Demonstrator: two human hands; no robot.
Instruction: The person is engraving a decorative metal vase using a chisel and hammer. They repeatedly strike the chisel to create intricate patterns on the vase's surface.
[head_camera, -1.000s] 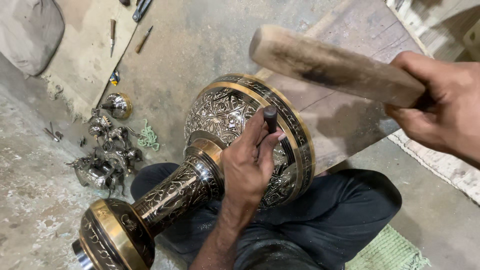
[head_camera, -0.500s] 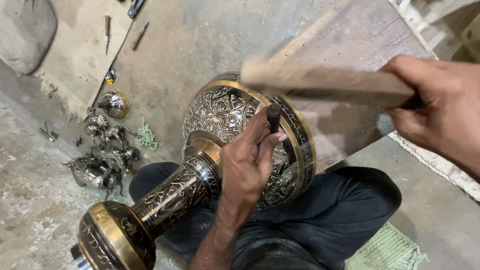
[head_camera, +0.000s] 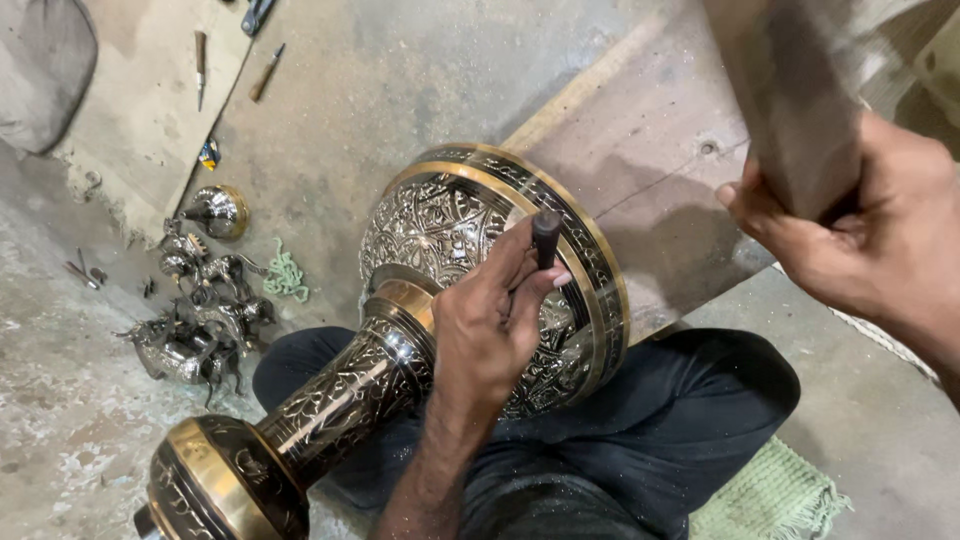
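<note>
Engraved brass vase lies on its side across the person's dark-trousered lap, its wide bowl to the far right and its foot to the near left. Left hand grips a dark punch set against the bowl's banded rim. Right hand clenches a wooden mallet raised at the far right. Small metal animal figurines sit on the floor to the left.

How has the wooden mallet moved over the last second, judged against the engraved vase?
Yes. The wooden mallet in the right hand has swung up: earlier it lay nearly level above the engraved vase, now it stands steeply, its head out of frame.
</note>
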